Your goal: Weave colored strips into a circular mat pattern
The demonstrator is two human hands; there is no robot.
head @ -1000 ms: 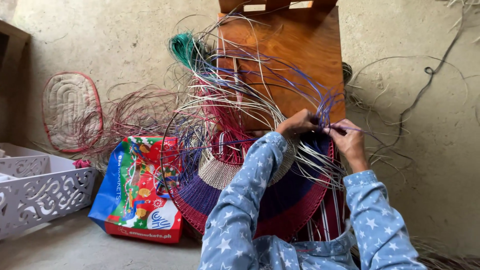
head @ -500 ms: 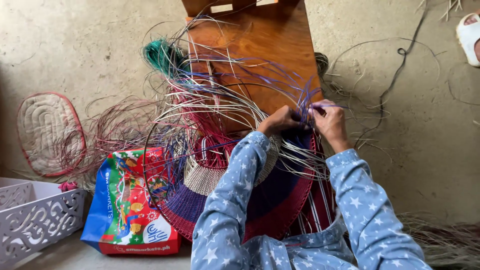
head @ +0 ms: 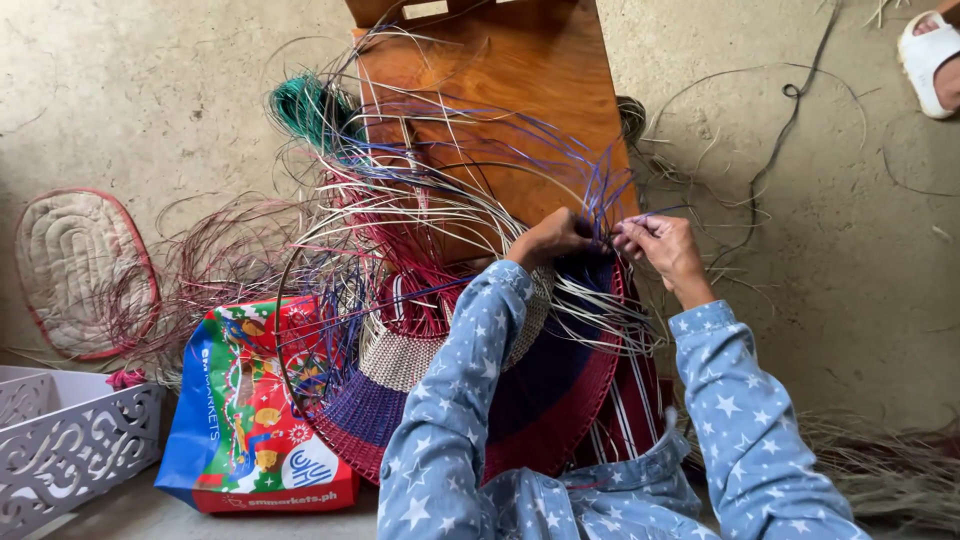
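Printed bag (head: 255, 410), white basket (head: 70, 450), quilted mat (head: 80, 270).

Purple, red, cream woven basket (head: 560, 400)

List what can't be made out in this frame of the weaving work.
- Left hand: fingertips buried in purple strands; its grip can't be seen.
- Right hand: pinches something thin, too small to tell which strand.
- Woven piece: near part hidden behind the blue star-print sleeves.
- White cut-out basket: cut off by the left edge.
- Sandalled foot: cut off at the top right corner.
- Wooden board: top cut off.
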